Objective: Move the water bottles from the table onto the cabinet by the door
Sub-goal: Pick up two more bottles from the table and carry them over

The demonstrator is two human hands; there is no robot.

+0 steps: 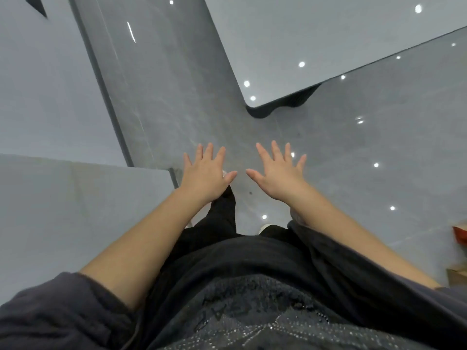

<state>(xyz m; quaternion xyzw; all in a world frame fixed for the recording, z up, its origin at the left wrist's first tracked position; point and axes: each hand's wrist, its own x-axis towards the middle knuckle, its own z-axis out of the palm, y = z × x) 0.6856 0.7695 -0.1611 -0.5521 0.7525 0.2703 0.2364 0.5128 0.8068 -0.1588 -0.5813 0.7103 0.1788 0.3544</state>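
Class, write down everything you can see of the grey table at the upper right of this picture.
Only one corner of the table shows, reaching in from the upper right. Its top is pale grey, smooth and glossy, mirroring small ceiling lights as white spots. The corner is rounded, with a thin dark edge; a dark base or shadow sits beneath it on the shiny grey floor. The visible part holds no bottles. Neither the left hand nor the right hand, both open, touches it.

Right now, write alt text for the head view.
Both hands, left hand and right hand, are spread open and empty above a glossy grey floor. A grey table corner shows upper right; no bottles are visible.
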